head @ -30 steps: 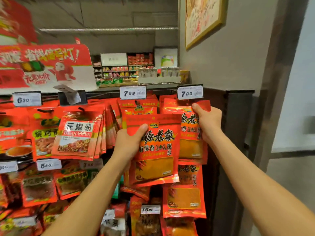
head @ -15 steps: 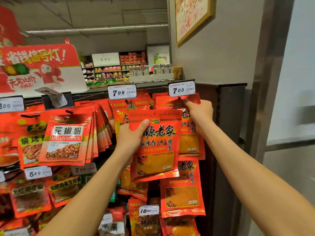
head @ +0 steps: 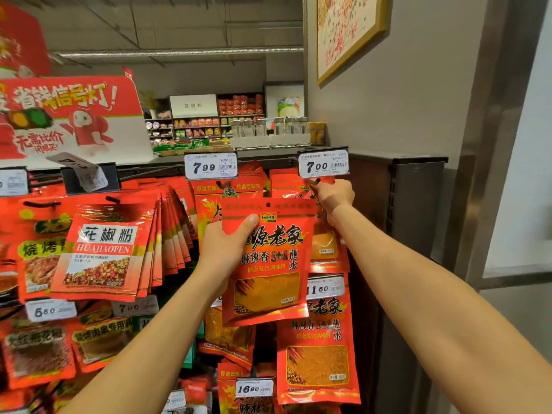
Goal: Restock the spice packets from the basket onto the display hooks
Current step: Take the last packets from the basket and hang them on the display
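I'm standing in a grocery shop: price tags are hanging over packets at nine o'clock, shelves stretching at twelve.

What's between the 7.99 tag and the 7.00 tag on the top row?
Head view: between the 7.99 tag and the 7.00 tag, only the red tops of hanging spice packets show; no other tag.
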`<state>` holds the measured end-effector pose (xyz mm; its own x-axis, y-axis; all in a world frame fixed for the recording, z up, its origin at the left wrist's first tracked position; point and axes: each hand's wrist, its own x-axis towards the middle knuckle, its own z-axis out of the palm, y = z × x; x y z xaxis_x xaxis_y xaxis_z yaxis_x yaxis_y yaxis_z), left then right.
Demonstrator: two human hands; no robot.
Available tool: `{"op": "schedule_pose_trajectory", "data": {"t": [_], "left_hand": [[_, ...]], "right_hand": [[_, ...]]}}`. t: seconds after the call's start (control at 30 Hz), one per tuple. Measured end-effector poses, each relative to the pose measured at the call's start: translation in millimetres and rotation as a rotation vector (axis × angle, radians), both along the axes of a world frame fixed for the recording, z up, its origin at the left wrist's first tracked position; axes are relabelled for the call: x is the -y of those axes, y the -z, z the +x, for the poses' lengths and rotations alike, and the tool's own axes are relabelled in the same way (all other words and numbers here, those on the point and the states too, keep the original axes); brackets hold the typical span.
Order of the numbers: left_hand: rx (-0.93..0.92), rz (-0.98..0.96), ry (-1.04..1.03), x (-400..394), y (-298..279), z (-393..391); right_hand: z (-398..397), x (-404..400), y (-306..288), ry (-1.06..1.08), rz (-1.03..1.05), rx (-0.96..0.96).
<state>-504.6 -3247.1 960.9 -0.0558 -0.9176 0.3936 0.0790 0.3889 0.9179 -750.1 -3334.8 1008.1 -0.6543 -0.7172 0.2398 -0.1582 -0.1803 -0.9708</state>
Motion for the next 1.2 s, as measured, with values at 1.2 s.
{"op": "schedule_pose_trajectory", "data": {"t": [1.2], "left_hand": [[0.079,0.076,-0.011,20,-61,-98]], "right_hand": [[-5,-85,-1,-0.060,-0.209,-0.039]]}}
